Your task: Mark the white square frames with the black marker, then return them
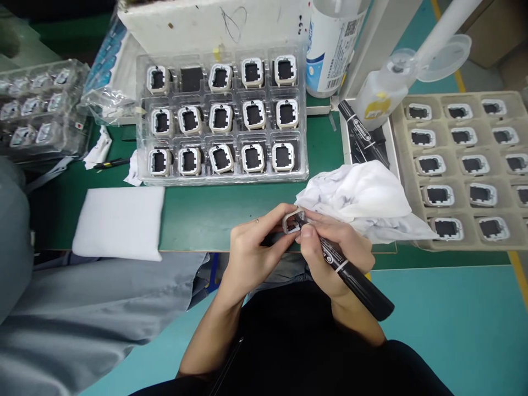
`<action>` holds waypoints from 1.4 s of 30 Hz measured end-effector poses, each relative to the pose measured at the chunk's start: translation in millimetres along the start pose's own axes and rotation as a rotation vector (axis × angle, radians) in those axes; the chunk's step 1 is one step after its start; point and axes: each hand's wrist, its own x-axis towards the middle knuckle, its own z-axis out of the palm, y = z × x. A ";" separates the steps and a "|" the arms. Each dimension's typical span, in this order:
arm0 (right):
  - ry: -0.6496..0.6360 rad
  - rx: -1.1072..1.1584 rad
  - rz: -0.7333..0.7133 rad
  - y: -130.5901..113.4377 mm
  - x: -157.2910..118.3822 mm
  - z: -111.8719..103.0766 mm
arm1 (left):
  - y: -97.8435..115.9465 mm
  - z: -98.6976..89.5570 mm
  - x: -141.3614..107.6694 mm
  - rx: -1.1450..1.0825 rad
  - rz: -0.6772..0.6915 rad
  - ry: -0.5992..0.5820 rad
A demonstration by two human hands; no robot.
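Close to the table's front edge, my left hand pinches a small white square frame, like a watch case, between thumb and fingers. My right hand grips a black marker pen, its cap end pointing down to the right. The pen's tip reaches into the frame's opening; exactly where it touches is too small to tell. Just beyond my right hand lies a crumpled white cloth. A clear plastic tray ahead holds several similar frames in its pockets, with one pocket in the back row lacking a frame.
At right is a beige tray of similar frames. A second marker lies in a white box below a squeeze bottle. Behind stands a labelled bottle. Left are a folded white cloth, stacked trays and a person's grey clothing.
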 end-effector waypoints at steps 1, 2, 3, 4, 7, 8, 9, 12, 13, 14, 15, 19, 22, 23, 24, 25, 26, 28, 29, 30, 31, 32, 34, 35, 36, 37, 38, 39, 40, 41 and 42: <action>0.013 0.005 0.007 0.2 -0.9 0.5 | -0.1 -0.2 -0.3 0.009 0.000 -0.004; 0.028 0.009 0.015 0.5 -1.9 1.3 | 0.0 -0.2 -0.5 0.019 0.000 -0.010; 0.045 0.011 0.023 0.8 -2.8 2.2 | 0.2 -0.2 -0.8 0.026 0.000 -0.015; 0.057 0.012 0.030 1.0 -3.4 3.2 | 0.5 0.0 -1.0 0.026 -0.001 -0.016; 0.067 0.013 0.039 1.2 -3.1 4.7 | 1.7 1.0 -1.2 -0.005 -0.013 0.002; 0.062 0.014 0.031 1.1 -2.4 4.4 | 2.0 1.1 -1.0 -0.015 -0.019 0.005; 0.058 0.015 0.017 1.0 -1.6 3.8 | 2.1 1.2 -0.8 -0.023 -0.025 0.003; 0.025 0.005 -0.022 0.4 -0.1 1.2 | 1.0 0.4 -0.2 -0.029 -0.033 -0.013; 0.016 0.000 -0.025 0.2 -0.2 0.6 | 0.3 0.1 -0.2 -0.024 -0.030 -0.014; 0.009 -0.003 -0.021 0.1 -0.5 0.3 | -0.4 -0.1 -0.3 -0.015 -0.022 -0.009; 0.012 -0.004 -0.010 0.0 -1.1 0.5 | -0.9 -0.2 -0.4 -0.004 -0.013 -0.004; 0.066 0.002 0.007 0.5 -2.3 3.3 | -0.2 0.6 -0.4 -0.002 -0.016 -0.003; 0.071 -0.013 -0.004 0.7 -1.2 3.6 | 2.5 1.3 0.5 -0.015 -0.039 -0.011; 0.063 -0.018 -0.010 0.7 -0.8 3.1 | 3.1 1.3 0.7 -0.011 -0.037 -0.013; 0.053 -0.022 -0.017 0.7 -0.5 2.4 | 3.4 1.2 0.8 -0.004 -0.033 -0.014; 0.040 -0.023 -0.023 0.7 -0.4 1.8 | 3.3 1.1 0.7 0.005 -0.026 -0.014; 0.033 -0.023 -0.026 0.7 -0.5 1.4 | 2.9 0.9 0.5 0.015 -0.019 -0.012; 0.036 -0.018 -0.020 0.9 -1.0 1.5 | 1.2 0.7 -0.4 0.026 -0.002 -0.005; 0.047 -0.014 -0.015 1.0 -1.4 1.9 | 0.2 0.7 -0.8 0.025 0.005 -0.001; 0.062 -0.010 -0.010 1.2 -1.6 2.6 | -0.7 0.9 -1.2 0.020 0.010 0.002; 0.074 -0.006 -0.004 1.3 -1.6 3.3 | -1.5 1.1 -1.5 0.012 0.012 0.004; 0.082 -0.003 0.002 1.4 -1.5 3.9 | -2.0 1.4 -1.6 0.005 0.012 0.006; 0.078 -0.003 0.003 1.5 -0.6 4.4 | -2.3 1.8 -1.5 -0.005 0.002 0.006; 0.071 -0.004 -0.005 1.5 -0.1 4.2 | -2.1 2.0 -1.4 -0.005 -0.002 0.004; 0.065 -0.006 -0.017 1.5 0.4 3.9 | -1.8 2.0 -1.2 -0.005 -0.002 0.002; 0.060 -0.009 -0.027 1.4 0.6 3.4 | -1.4 1.9 -0.9 -0.005 0.000 0.000; 0.059 -0.012 -0.033 1.4 0.7 2.8 | -0.9 1.7 -0.6 -0.004 0.002 -0.002; 0.057 -0.017 -0.032 1.3 0.5 2.2 | -0.6 1.4 -0.3 -0.003 0.006 -0.003; 0.054 -0.020 -0.024 1.1 0.2 1.7 | -0.3 0.9 0.1 -0.004 0.007 -0.002; 0.051 -0.023 -0.014 0.9 -0.3 1.2 | -0.1 0.4 0.6 -0.010 0.000 -0.002; 0.044 -0.023 -0.005 0.6 -0.8 0.9 | -0.1 -0.1 1.3 -0.026 -0.013 -0.003</action>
